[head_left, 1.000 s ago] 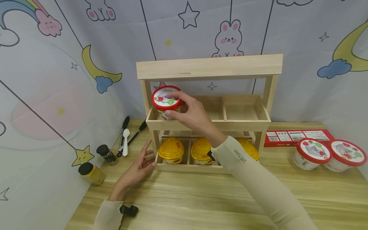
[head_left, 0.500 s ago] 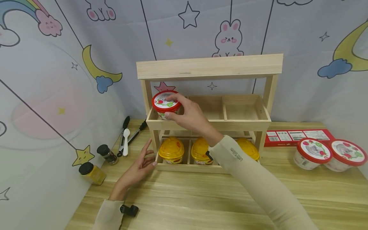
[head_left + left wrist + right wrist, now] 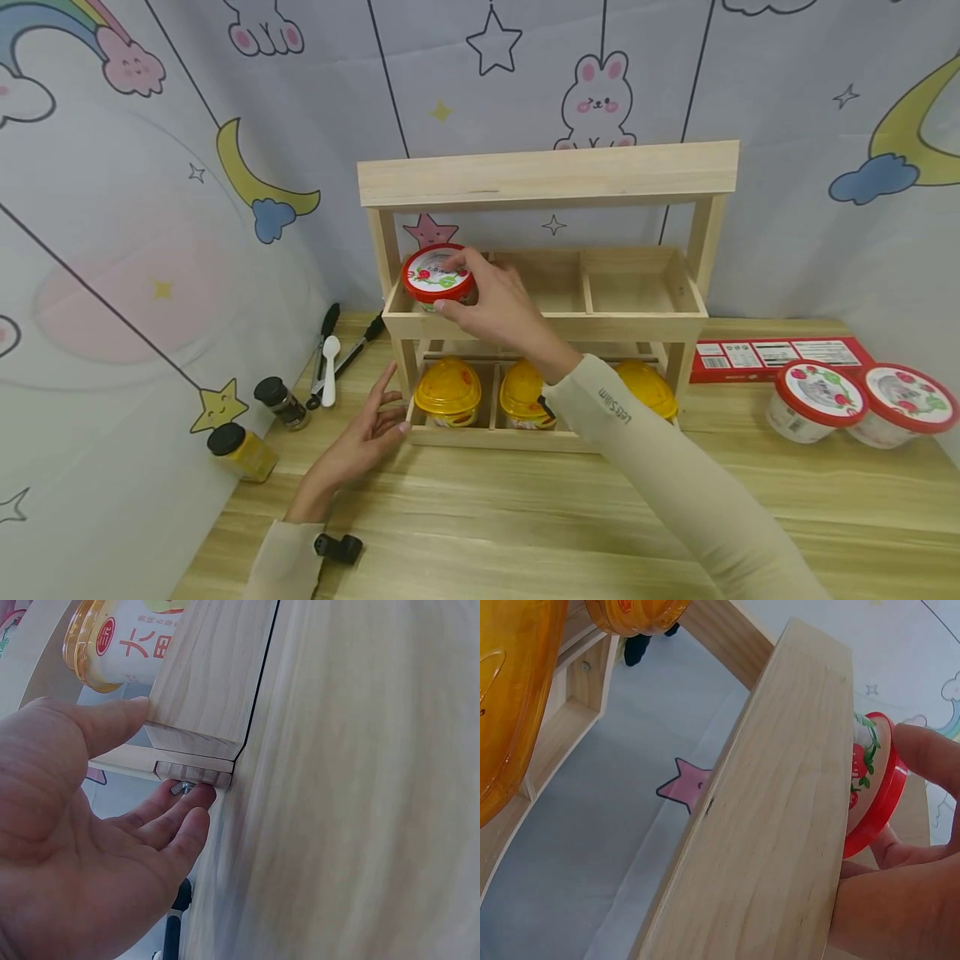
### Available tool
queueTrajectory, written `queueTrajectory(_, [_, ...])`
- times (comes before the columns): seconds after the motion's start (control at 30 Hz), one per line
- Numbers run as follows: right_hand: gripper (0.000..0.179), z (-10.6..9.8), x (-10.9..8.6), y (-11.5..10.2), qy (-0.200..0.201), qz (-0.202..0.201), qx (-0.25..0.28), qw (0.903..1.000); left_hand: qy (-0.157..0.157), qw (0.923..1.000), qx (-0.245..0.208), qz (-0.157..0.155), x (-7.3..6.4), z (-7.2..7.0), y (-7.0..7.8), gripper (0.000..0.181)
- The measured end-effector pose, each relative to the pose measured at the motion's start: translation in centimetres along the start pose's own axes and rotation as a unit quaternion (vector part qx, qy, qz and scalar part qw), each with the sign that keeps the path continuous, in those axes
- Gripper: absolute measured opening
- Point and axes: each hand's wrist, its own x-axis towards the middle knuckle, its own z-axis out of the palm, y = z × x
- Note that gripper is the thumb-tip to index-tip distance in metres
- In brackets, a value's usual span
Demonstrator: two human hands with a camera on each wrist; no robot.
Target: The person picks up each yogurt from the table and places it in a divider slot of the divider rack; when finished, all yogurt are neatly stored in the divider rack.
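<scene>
A tub with a red-rimmed, strawberry-printed lid (image 3: pixel 426 273) sits tilted in the top-left compartment of a two-tier wooden rack (image 3: pixel 547 177). My right hand (image 3: pixel 506 304) holds this tub, thumb at the near rim and fingers over the lid. The right wrist view shows the red rim (image 3: pixel 889 802) between thumb and fingers, behind the rack's front board (image 3: pixel 772 795). At the rack's lower left corner is my left hand (image 3: pixel 363 437). In the left wrist view its thumb meets the front board (image 3: pixel 214 667) and its fingertips touch the side by a small wing nut (image 3: pixel 184 787).
Yellow-lidded tubs (image 3: pixel 447 390) fill the lower tier. Two more red-lidded tubs (image 3: pixel 819 393) stand at right by a flat red box (image 3: pixel 780 358). On the left are tongs (image 3: pixel 358 346), a white spoon (image 3: pixel 329 371), a dark-capped jar (image 3: pixel 281 403) and a yellow jar (image 3: pixel 243 454).
The red-lidded tub in my right hand has come down into the top-left compartment and shifted slightly right. My left hand has stayed at the rack's corner.
</scene>
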Motion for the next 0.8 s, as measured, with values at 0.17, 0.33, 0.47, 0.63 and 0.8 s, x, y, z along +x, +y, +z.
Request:
queueTrajectory(0.17, [0.048, -0.2, 0.0, 0.2, -0.004, -0.010, -0.004, 0.9999, 0.001, 1.0000, 0.001, -0.004, 0.1, 0.1, 0.0, 0.097])
queueTrajectory(0.33, [0.048, -0.4, 0.0, 0.3, -0.011, -0.014, -0.001, 0.9998, 0.003, 1.0000, 0.006, -0.007, 0.0, 0.1, 0.0, 0.096])
queueTrajectory(0.47, [0.048, -0.6, -0.2, 0.3, -0.011, -0.014, 0.010, 0.9998, 0.002, 1.0000, 0.006, -0.003, 0.1, 0.1, 0.0, 0.097])
queueTrajectory(0.63, [0.050, -1.0, -0.8, 0.6, 0.000, -0.018, 0.025, 0.9995, 0.000, 1.0000, 0.004, 0.002, 0.1, 0.1, -0.1, 0.097])
queueTrajectory(0.8, [0.056, -1.8, -1.8, 1.0, 0.008, -0.011, 0.035, 0.9993, 0.000, 1.0000, 0.006, -0.001, 0.1, 0.1, -0.1, 0.097])
